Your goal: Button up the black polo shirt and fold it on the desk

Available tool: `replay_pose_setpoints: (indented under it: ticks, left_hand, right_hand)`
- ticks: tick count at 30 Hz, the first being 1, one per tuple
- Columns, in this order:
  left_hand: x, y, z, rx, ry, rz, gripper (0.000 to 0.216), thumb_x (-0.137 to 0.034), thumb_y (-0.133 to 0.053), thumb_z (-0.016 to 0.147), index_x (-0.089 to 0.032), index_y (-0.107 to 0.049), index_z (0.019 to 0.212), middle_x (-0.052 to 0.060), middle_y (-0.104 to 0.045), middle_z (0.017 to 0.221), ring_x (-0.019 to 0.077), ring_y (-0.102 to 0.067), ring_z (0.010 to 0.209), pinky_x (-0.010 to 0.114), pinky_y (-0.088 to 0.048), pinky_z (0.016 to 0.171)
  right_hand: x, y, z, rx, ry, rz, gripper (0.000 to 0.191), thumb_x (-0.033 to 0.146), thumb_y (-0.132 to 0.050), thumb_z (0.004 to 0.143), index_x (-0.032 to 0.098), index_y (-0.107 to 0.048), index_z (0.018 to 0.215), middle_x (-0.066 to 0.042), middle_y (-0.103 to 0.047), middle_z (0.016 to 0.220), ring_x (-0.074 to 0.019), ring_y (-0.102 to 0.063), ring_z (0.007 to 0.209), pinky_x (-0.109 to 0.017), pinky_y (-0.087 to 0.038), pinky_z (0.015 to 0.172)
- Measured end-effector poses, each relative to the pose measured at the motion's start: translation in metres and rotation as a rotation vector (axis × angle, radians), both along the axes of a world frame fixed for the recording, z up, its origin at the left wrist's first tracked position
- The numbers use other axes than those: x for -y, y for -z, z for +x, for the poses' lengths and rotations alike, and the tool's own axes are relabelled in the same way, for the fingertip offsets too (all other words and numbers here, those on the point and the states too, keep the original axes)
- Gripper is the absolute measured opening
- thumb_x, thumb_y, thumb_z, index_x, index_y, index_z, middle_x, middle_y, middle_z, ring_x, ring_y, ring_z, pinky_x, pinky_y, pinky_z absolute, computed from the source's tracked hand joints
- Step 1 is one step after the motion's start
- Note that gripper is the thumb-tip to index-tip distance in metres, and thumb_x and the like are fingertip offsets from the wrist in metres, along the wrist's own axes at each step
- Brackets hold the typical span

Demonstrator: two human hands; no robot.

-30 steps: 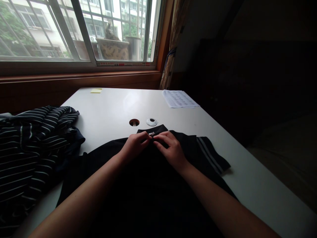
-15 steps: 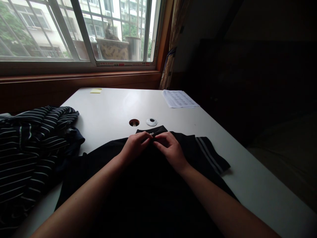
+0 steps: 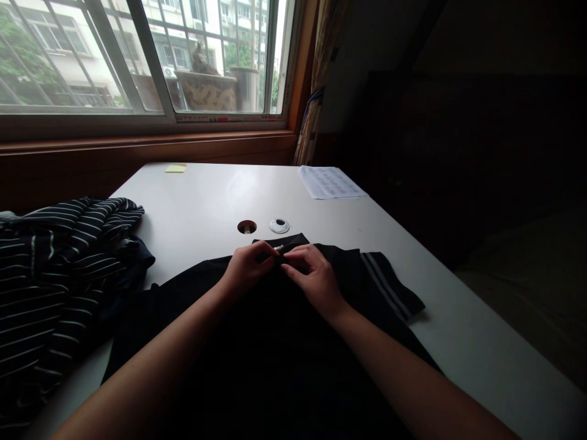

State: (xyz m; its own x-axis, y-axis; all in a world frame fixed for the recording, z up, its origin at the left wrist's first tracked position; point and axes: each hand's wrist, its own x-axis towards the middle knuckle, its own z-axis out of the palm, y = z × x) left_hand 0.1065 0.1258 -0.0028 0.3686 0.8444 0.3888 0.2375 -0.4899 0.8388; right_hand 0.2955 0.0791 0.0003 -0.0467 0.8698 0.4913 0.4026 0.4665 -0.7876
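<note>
A black shirt (image 3: 275, 342) lies spread on the white table (image 3: 206, 201), its collar towards the window and a sleeve with two pale stripes (image 3: 389, 287) out to the right. My left hand (image 3: 247, 269) and my right hand (image 3: 314, 275) meet at the collar. Both pinch the fabric there with bent fingers, close to a small white tag (image 3: 279, 247) just below the collar edge.
A heap of dark striped clothing (image 3: 55, 275) fills the table's left side. A cable hole (image 3: 246, 227) and its round white cap (image 3: 279, 225) lie just beyond the collar. Printed sheets (image 3: 331, 181) and a yellow sticky note (image 3: 175, 168) sit at the far edge by the window.
Both hands stay pinched at the collar, with only small finger shifts. The view has drifted slightly.
</note>
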Motion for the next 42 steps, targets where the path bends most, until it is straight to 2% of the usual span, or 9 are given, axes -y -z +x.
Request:
replay_pose_setpoints:
  ticks: [4, 8, 16, 26, 35, 42]
  left_hand:
    - [-0.0014, 0.0020, -0.0014, 0.124, 0.063, -0.110, 0.010, -0.024, -0.066, 0.081, -0.017, -0.069, 0.088, 0.006, -0.075, 0.093, 0.0205, -0.070, 0.086, 0.030, -0.054, 0.079]
    - [-0.0017, -0.0010, -0.0031, 0.127, 0.079, -0.156, 0.009, -0.022, -0.067, 0.079, -0.017, -0.069, 0.086, 0.006, -0.075, 0.093, 0.0212, -0.070, 0.089, 0.031, -0.054, 0.082]
    - [0.0000, -0.0060, -0.0029, 0.059, 0.047, -0.154, 0.022, -0.038, -0.071, 0.083, -0.017, -0.069, 0.086, 0.005, -0.073, 0.085, 0.0191, -0.067, 0.081, 0.027, -0.052, 0.073]
    - [-0.0019, -0.0022, -0.0020, 0.153, 0.091, -0.189, 0.019, -0.029, -0.071, 0.084, -0.018, -0.060, 0.094, 0.002, -0.069, 0.091, 0.0170, -0.065, 0.088, 0.027, -0.049, 0.080]
    - [-0.0056, 0.0022, -0.0007, 0.253, 0.139, -0.254, 0.023, -0.030, -0.073, 0.084, -0.018, -0.054, 0.091, 0.003, -0.066, 0.092, 0.0176, -0.063, 0.090, 0.030, -0.048, 0.084]
    - [-0.0068, 0.0019, -0.0017, 0.236, 0.169, -0.270, 0.025, -0.029, -0.075, 0.080, -0.019, -0.054, 0.089, 0.004, -0.069, 0.093, 0.0199, -0.063, 0.093, 0.034, -0.048, 0.087]
  right_hand:
    - [0.0031, -0.0035, -0.0008, 0.097, 0.037, 0.067, 0.013, 0.023, -0.070, 0.084, 0.029, -0.072, 0.096, -0.004, -0.064, 0.102, -0.0223, -0.064, 0.097, -0.040, -0.057, 0.087]
    - [0.0053, -0.0057, -0.0014, 0.145, 0.044, 0.099, 0.014, 0.021, -0.069, 0.085, 0.029, -0.072, 0.097, -0.004, -0.064, 0.100, -0.0222, -0.064, 0.097, -0.040, -0.056, 0.088]
    - [0.0057, -0.0071, -0.0027, 0.164, 0.023, 0.107, 0.016, 0.018, -0.068, 0.086, 0.029, -0.072, 0.097, -0.004, -0.063, 0.100, -0.0208, -0.064, 0.096, -0.038, -0.056, 0.085]
    - [0.0047, -0.0038, -0.0011, 0.194, 0.027, 0.127, 0.015, 0.018, -0.067, 0.087, 0.029, -0.071, 0.097, -0.004, -0.063, 0.100, -0.0208, -0.064, 0.096, -0.038, -0.056, 0.085]
    - [0.0035, -0.0047, 0.0004, 0.211, 0.016, 0.167, 0.012, 0.017, -0.069, 0.086, 0.026, -0.070, 0.094, -0.004, -0.064, 0.098, -0.0202, -0.065, 0.093, -0.036, -0.055, 0.083]
    - [0.0000, -0.0033, 0.0046, 0.238, 0.037, 0.116, 0.005, 0.020, -0.068, 0.087, 0.025, -0.068, 0.090, -0.003, -0.065, 0.091, -0.0209, -0.065, 0.089, -0.036, -0.054, 0.080]
